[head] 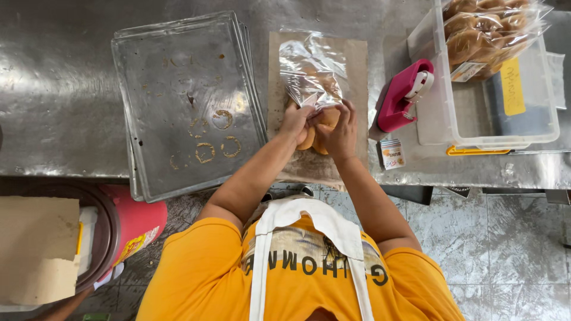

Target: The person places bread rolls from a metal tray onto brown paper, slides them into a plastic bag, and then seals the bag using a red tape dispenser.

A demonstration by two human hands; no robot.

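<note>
Seen from above, a left hand [295, 122] and right hand [340, 132] grip golden buns [318, 135] at the mouth of a clear plastic bag [310, 74] on brown paper [355, 77], beside stacked metal trays [178, 89] and a pink tape dispenser [401, 98].

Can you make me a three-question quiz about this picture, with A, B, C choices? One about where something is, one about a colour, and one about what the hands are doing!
1. Where is the stack of metal trays?
A. On the steel table, beside the brown paper
B. On the floor
C. Inside the clear box

2. What colour is the tape dispenser?
A. Green
B. Pink
C. Blue

3. What are the hands doing?
A. Resting flat on the table
B. Holding buns at the mouth of a clear bag
C. Lifting a tray

Answers: 1 A, the trays lie on the table. 2 B, its body is pink. 3 B, the left hand and right hand grip buns at the clear bag.
</note>
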